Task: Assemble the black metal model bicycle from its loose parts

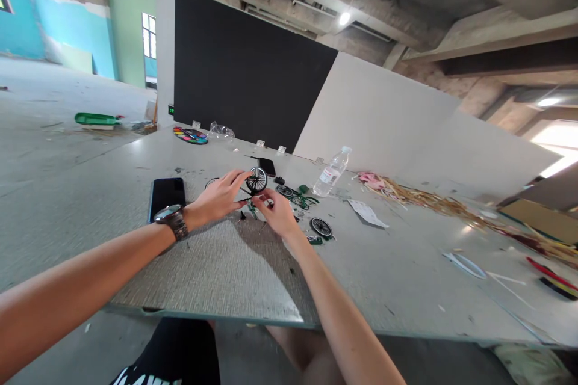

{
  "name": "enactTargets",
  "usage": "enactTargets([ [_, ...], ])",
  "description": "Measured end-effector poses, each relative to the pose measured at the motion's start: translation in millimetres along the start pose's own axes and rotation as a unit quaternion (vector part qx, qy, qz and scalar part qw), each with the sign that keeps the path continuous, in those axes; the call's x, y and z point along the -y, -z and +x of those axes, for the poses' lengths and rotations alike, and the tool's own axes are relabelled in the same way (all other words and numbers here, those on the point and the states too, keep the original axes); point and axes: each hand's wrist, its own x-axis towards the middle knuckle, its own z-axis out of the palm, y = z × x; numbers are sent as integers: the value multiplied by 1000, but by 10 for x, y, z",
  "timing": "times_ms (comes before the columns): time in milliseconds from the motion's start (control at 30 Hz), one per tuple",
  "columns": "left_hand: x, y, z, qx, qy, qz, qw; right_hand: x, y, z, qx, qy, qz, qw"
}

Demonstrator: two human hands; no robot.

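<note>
Honestly, no writing here is sharp enough for me to read, not even the label on the water bottle [333, 172] near the worktop's [217, 271] far edge. My left hand [220, 197], fingers spread and loosely curled, touches a small spoked wheel [257, 180] that stands upright toward the middle of the worktop. My right hand [276, 210] pinches a tiny part just beneath it, too small to identify. A dark phone [167, 195] lies flat left of my wristwatch [170, 218].
</note>
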Motion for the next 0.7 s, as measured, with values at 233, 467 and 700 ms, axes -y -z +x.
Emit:
enactTargets([
  [233,-33,54,35,-41,16,27,999,-47,-40,59,-25,-10,103,994],
  [467,-6,-15,48,18,77,-102,992,-100,-66,63,-34,-53,105,992],
  [700,61,-73,25,8,88,-192,977,-157,-40,51,-37,-53,134,989],
])
